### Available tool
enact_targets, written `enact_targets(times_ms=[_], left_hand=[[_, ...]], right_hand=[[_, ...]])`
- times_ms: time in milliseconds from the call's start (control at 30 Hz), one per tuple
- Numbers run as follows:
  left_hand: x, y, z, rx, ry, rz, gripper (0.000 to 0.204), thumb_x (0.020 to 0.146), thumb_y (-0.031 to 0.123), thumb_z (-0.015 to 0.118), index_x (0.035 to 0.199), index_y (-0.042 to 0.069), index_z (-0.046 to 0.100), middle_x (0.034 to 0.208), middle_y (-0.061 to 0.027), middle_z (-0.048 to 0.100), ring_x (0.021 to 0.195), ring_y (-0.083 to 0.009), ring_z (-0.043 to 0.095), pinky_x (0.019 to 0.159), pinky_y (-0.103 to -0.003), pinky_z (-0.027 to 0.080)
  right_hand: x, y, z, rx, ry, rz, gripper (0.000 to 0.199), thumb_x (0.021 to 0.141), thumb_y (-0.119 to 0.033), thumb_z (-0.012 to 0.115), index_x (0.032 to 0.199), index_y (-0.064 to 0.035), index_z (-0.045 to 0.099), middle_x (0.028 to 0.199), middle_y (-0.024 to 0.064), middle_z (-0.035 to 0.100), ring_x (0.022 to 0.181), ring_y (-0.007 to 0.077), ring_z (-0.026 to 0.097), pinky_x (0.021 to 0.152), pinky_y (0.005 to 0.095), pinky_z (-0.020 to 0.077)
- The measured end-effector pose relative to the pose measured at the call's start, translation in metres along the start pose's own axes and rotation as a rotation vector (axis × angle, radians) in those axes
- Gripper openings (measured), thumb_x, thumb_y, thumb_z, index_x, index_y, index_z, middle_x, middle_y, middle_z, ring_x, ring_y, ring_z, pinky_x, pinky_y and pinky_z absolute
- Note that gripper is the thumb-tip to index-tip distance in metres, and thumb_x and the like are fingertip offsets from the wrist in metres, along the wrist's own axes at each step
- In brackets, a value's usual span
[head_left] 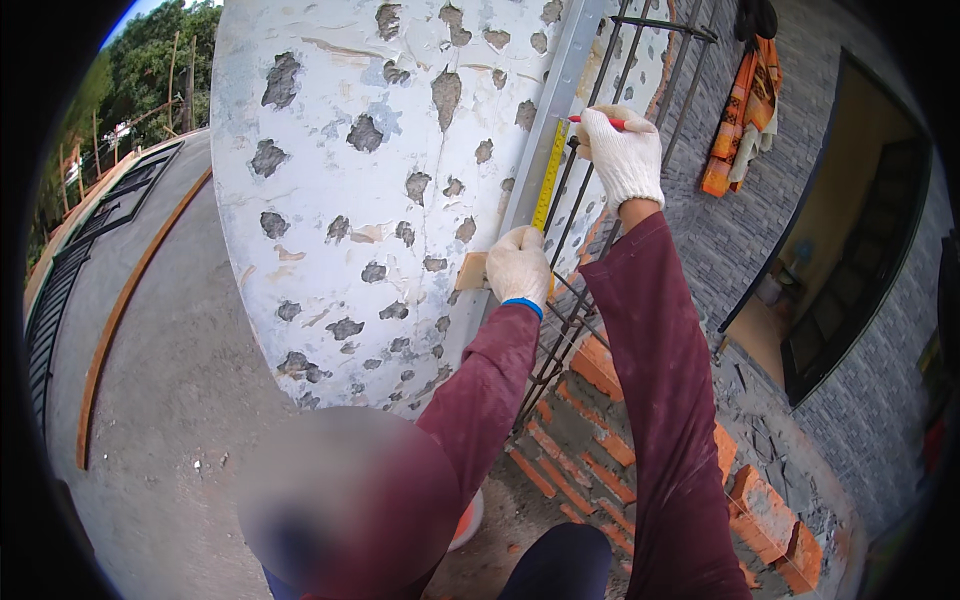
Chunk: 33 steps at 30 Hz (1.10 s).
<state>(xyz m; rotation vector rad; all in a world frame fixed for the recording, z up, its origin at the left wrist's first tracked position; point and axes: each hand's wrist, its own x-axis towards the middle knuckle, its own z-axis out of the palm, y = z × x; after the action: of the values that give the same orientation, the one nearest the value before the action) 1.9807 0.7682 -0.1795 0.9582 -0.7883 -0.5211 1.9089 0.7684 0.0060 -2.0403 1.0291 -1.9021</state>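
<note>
My gloved left hand [518, 264] is closed against a metal straightedge bar [560, 88] that runs along the edge of a white, pitted wall [330, 180]. It holds the lower part of a yellow tape measure [549, 180], whose blade stretches up along the bar. A small tan flat piece [470, 271] sticks out beside this hand, over the wall; whether I grip it too is unclear. Higher up, my gloved right hand [622, 155] pinches a red pencil-like marker [612, 122], its tip near the upper end of the tape. The left fingertips are partly hidden.
Steel rebar [680, 75] stands upright right of the bar, above an orange brick course [600, 370]. Loose bricks [765, 510] lie to the right. An orange cloth [742, 110] hangs on the grey stone-patterned wall near a doorway [835, 250]. A bucket [468, 520] sits below.
</note>
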Motion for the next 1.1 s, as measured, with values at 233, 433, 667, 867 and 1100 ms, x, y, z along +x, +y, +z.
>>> enact_targets(times_ms=[233, 433, 667, 867, 1100], left_hand=[[-0.006, 0.009, -0.004, 0.049, -0.092, -0.097, 0.036, 0.091, 0.026, 0.057, 0.101, -0.002, 0.077, 0.094, -0.0226, 0.075, 0.091, -0.0332, 0.073, 0.086, -0.041, 0.054], [-0.008, 0.014, -0.008, 0.034, -0.094, -0.077, 0.036, 0.091, 0.026, 0.056, 0.1, -0.002, 0.077, 0.092, -0.0222, 0.075, 0.088, -0.0344, 0.073, 0.084, -0.042, 0.053], [-0.003, 0.005, -0.003, 0.009, -0.047, -0.021, 0.031, 0.091, 0.023, 0.058, 0.088, -0.004, 0.075, 0.069, -0.0077, 0.066, 0.064, -0.0155, 0.06, 0.064, -0.033, 0.05], [-0.004, 0.005, -0.003, -0.042, -0.059, -0.03, 0.029, 0.092, 0.021, 0.059, 0.09, -0.004, 0.075, 0.072, -0.0062, 0.067, 0.065, -0.0144, 0.06, 0.064, -0.032, 0.05], [-0.009, 0.017, -0.014, 0.008, -0.178, 0.056, 0.033, 0.094, 0.023, 0.059, 0.095, -0.005, 0.075, 0.076, -0.0063, 0.069, 0.071, -0.0148, 0.062, 0.069, -0.032, 0.05]], right_hand=[[0.003, 0.002, -0.003, 0.026, -0.006, 0.027, 0.033, 0.081, -0.023, 0.065, 0.1, 0.001, 0.078, 0.074, 0.0081, 0.072, 0.065, 0.0135, 0.068, 0.063, 0.0284, 0.0544], [0.0, 0.0, -0.001, 0.066, -0.016, 0.04, 0.032, 0.081, -0.022, 0.066, 0.099, 0.0012, 0.078, 0.074, 0.0066, 0.072, 0.065, 0.0123, 0.067, 0.063, 0.0276, 0.0539], [-0.003, -0.003, -0.002, 0.15, -0.049, 0.041, 0.032, 0.081, -0.023, 0.066, 0.097, 0.0007, 0.079, 0.074, 0.0057, 0.072, 0.065, 0.0109, 0.066, 0.064, 0.027, 0.0527], [-0.011, -0.014, -0.008, 0.256, -0.001, 0.059, 0.03, 0.087, -0.019, 0.068, 0.105, 0.0043, 0.075, 0.08, 0.008, 0.073, 0.068, 0.0122, 0.067, 0.064, 0.0256, 0.0539], [-0.049, -0.031, -0.028, 0.419, 0.215, -0.135, 0.028, 0.101, -0.019, 0.065, 0.119, 0.0028, 0.068, 0.093, 0.0082, 0.071, 0.077, 0.0098, 0.066, 0.065, 0.0238, 0.0556]])
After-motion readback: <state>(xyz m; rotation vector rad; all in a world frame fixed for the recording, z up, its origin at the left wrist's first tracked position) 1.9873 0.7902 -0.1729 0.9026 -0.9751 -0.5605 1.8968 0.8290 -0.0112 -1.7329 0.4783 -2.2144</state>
